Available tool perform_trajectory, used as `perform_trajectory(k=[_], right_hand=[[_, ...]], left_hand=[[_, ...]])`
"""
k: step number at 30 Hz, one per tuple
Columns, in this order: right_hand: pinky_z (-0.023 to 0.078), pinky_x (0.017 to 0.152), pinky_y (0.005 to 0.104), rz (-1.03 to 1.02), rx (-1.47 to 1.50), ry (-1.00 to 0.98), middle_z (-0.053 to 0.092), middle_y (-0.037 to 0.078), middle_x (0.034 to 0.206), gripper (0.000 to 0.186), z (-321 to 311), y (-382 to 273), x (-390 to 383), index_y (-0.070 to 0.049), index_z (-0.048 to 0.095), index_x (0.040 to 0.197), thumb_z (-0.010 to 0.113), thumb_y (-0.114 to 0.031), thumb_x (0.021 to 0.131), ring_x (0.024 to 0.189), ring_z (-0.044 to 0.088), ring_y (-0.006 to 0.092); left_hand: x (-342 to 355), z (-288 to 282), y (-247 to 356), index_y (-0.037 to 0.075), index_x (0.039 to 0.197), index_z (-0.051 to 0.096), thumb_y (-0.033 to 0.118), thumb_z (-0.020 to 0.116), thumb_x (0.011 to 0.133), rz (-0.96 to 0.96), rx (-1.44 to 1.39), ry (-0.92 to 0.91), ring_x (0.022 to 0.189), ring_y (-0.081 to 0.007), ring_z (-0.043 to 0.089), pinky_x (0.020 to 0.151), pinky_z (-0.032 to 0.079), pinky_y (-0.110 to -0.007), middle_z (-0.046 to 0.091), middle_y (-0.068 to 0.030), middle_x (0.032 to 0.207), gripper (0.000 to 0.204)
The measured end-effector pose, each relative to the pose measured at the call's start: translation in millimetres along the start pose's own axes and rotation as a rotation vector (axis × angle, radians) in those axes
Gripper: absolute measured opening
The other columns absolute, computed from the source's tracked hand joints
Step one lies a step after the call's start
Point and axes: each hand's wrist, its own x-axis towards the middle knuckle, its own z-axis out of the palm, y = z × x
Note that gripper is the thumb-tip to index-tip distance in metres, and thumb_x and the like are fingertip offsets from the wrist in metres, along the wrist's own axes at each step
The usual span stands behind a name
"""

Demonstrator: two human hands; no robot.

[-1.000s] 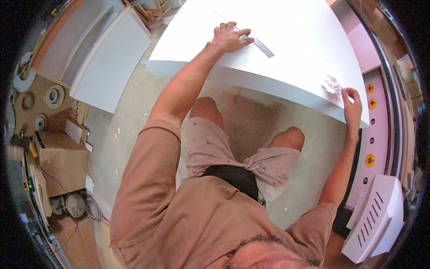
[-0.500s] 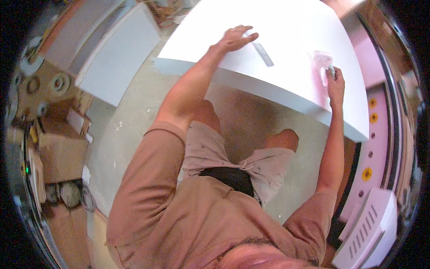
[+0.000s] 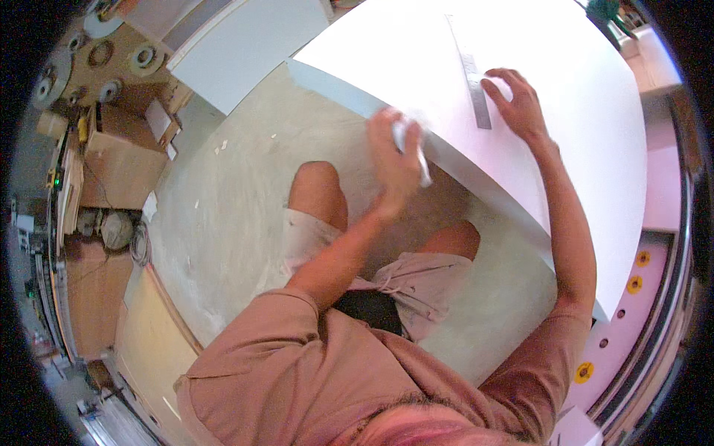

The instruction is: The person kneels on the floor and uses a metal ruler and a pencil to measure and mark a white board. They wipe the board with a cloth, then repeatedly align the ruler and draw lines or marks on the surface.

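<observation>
A large white panel [image 3: 587,141] lies in front of me, overexposed across much of its top. My left hand [image 3: 394,152], smeared by motion, is by its near edge and closed around a crumpled white cloth [image 3: 411,141], perhaps a paper wipe. A flat metal ruler [image 3: 477,93] rests on the panel, pointing away from me. Just right of the ruler is my right hand [image 3: 520,108], thumb and fingers apart and curved, with nothing visible between them. Whether its fingertips touch the panel I cannot tell.
Another pale panel [image 3: 242,52] leans at the far left. Cardboard boxes [image 3: 123,167] and several rolls of tape [image 3: 145,58] stand along the left side. At the right is a pink board [image 3: 617,320] with yellow discs. A dark green object [image 3: 606,15] sits at the far right.
The white cloth was in my right hand and is now in my left. My left hand came back from the ruler to the panel's edge; my right moved left beside the ruler. The view turned.
</observation>
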Motion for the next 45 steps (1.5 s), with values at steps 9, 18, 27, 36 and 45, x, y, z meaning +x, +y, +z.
perform_trajectory(k=[9, 18, 27, 36, 45], right_hand=[[0.024, 0.123, 0.0552, -0.106, -0.261, 0.023, 0.040, 0.015, 0.160, 0.063, 47, 54, 51, -0.033, 0.050, 0.152, 0.060, -0.059, 0.096, 0.149, 0.034, 0.0380], [0.018, 0.125, 0.0573, -0.220, -0.376, -0.009, 0.033, 0.012, 0.165, 0.069, 42, 40, 37, -0.033, 0.043, 0.156, 0.062, -0.058, 0.094, 0.153, 0.026, 0.0395], [0.018, 0.125, 0.0557, -0.216, -0.355, -0.050, 0.033, 0.013, 0.164, 0.063, 30, 27, 34, -0.030, 0.044, 0.156, 0.060, -0.047, 0.097, 0.152, 0.027, 0.0403], [0.017, 0.125, 0.0562, -0.222, -0.333, -0.054, 0.032, 0.014, 0.165, 0.063, 32, 27, 33, -0.030, 0.044, 0.156, 0.059, -0.048, 0.098, 0.152, 0.026, 0.0407], [0.014, 0.126, 0.0559, -0.195, -0.340, 0.008, 0.031, 0.017, 0.165, 0.063, 46, 30, 34, -0.031, 0.042, 0.157, 0.055, -0.051, 0.098, 0.154, 0.023, 0.0416]], left_hand=[[-53, 68, -7, 0.013, 0.083, 0.058, 0.045, 0.055, 0.098, 0.468, 0.219, -0.052, 0.111, -0.0322, 0.063, 0.109, 0.030, -0.056, 0.067, -0.0089, 0.099, 0.036], [-1, 45, -5, 0.016, 0.065, 0.057, 0.043, 0.053, 0.094, 0.520, 0.240, -0.166, 0.071, -0.0171, 0.067, 0.090, 0.036, -0.042, 0.063, 0.0040, 0.069, 0.039], [76, -1, -31, 0.011, 0.067, 0.058, 0.042, 0.045, 0.096, 0.480, 0.305, -0.205, 0.065, -0.0230, 0.063, 0.083, 0.043, -0.047, 0.061, -0.0043, 0.066, 0.044], [173, -58, -119, -0.002, 0.109, 0.061, 0.035, 0.042, 0.105, 0.690, 0.428, 0.033, 0.055, -0.0210, 0.063, 0.052, 0.050, -0.032, 0.068, -0.0159, 0.078, 0.041], [267, -79, -132, 0.001, 0.077, 0.060, 0.026, 0.051, 0.105, 0.233, -0.072, -0.023, 0.049, -0.0128, 0.050, 0.045, 0.039, -0.030, 0.054, -0.0015, 0.061, 0.039]])
